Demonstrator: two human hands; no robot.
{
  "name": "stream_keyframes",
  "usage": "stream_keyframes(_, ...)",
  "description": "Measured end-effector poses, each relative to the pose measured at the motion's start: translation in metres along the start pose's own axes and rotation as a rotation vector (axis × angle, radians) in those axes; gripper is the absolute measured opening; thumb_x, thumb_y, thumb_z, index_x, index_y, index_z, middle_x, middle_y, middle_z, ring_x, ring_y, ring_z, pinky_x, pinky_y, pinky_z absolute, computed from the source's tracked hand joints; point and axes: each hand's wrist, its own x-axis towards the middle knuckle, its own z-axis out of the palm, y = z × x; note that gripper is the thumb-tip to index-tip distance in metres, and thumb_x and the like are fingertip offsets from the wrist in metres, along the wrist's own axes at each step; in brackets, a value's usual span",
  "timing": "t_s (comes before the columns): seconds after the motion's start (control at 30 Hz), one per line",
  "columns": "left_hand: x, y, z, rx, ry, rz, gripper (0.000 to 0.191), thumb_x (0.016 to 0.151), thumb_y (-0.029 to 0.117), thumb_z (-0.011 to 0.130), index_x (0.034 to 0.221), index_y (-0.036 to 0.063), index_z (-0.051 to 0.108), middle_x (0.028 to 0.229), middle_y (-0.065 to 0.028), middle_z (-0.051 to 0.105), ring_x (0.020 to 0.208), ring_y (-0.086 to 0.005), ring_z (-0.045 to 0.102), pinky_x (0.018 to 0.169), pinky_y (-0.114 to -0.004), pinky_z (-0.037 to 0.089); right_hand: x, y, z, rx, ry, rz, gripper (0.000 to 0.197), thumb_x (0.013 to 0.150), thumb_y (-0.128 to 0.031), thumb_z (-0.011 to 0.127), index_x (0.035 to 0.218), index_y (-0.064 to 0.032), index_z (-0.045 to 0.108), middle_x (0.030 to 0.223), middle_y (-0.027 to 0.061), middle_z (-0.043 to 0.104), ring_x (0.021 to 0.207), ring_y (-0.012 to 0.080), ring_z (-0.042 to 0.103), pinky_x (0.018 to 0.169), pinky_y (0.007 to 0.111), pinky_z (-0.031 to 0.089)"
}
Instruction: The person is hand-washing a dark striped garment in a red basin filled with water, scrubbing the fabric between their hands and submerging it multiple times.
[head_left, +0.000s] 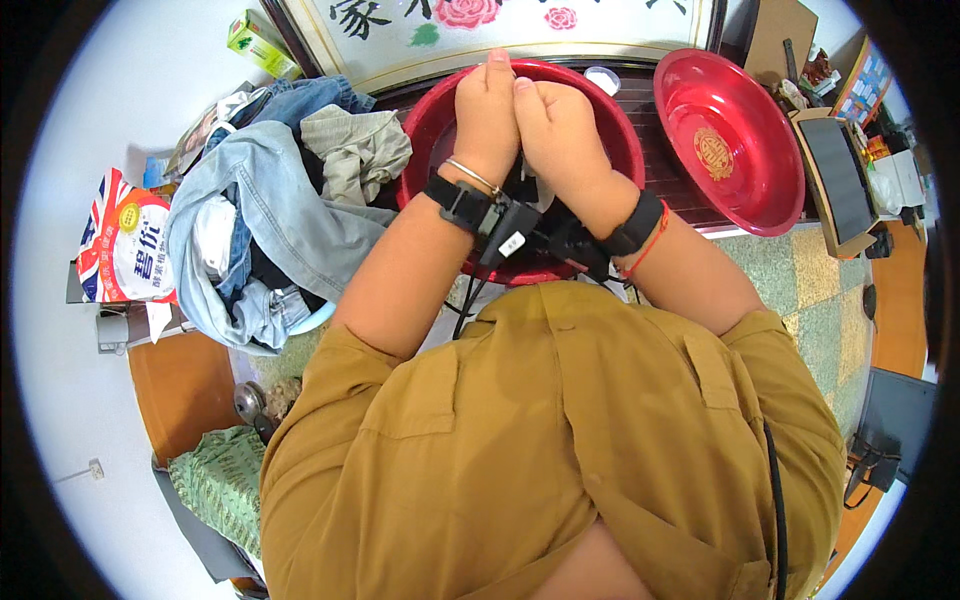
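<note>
Both my hands are side by side over a red plastic basin (626, 120), at the top middle of the head view. My left hand (486, 112) is curled into a fist with the thumb pointing up. Against it rests my right hand (559, 116), also curled, its thumb bent towards the left one. The fingers of both are turned away, so whatever they grip is hidden. Between the wrists a dark mass with a pale patch (536, 193), possibly wet cloth, shows in the basin. Black straps with small cabled devices (511, 229) sit on my wrists.
A heap of jeans and other clothes (262, 180) overflows a light blue tub on the left, beside a detergent bag (124, 244). Right of the basin, a second red basin (727, 142) leans tilted. A small round dish (602, 80) and a framed picture (517, 37) stand behind.
</note>
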Motion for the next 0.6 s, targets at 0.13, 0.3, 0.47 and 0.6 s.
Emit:
stream_keyframes(0.13,-0.031,0.012,0.023,0.046,-0.071,0.109,0.046,0.108,0.033,0.041,0.087,-0.0035,0.06,0.073,-0.0025,0.058,0.068,-0.0129,0.049,0.064,-0.032,0.044,0.026,0.021,-0.023,-0.094,0.077,0.034,0.041,0.098,-0.027,0.049,0.078,0.0059,0.065,0.068,0.0277,0.06,0.061,0.036,0.062,0.062,0.044,0.048)
stream_keyframes(0.3,0.006,0.007,-0.002,0.076,-0.07,-0.019,0.047,0.108,0.034,0.042,0.076,0.0019,0.054,0.068,-0.0009,0.052,0.066,-0.011,0.044,0.063,-0.032,0.043,-0.002,-0.014,-0.004,0.021,-0.076,0.125,0.041,0.098,-0.025,0.05,0.075,0.006,0.063,0.065,0.0249,0.059,0.057,0.0309,0.059,0.061,0.042,0.048)
stream_keyframes(0.47,-0.024,0.013,0.032,0.077,-0.011,0.176,0.045,0.105,0.027,0.045,0.076,-0.0046,0.057,0.065,-0.0174,0.057,0.059,-0.0259,0.051,0.06,-0.039,0.043,0.025,0.017,-0.026,0.048,0.071,0.154,0.042,0.098,-0.025,0.049,0.077,0.0081,0.064,0.062,0.0211,0.061,0.057,0.0255,0.059,0.061,0.04,0.048)
stream_keyframes(0.6,0.013,0.007,0.007,0.128,-0.003,0.068,0.043,0.105,0.026,0.045,0.077,-0.0052,0.058,0.067,-0.0178,0.058,0.062,-0.0253,0.053,0.063,-0.039,0.044,0.004,-0.004,-0.005,0.043,-0.027,0.101,0.043,0.098,-0.026,0.049,0.077,0.0082,0.064,0.064,0.02,0.063,0.059,0.0216,0.059,0.061,0.039,0.048)
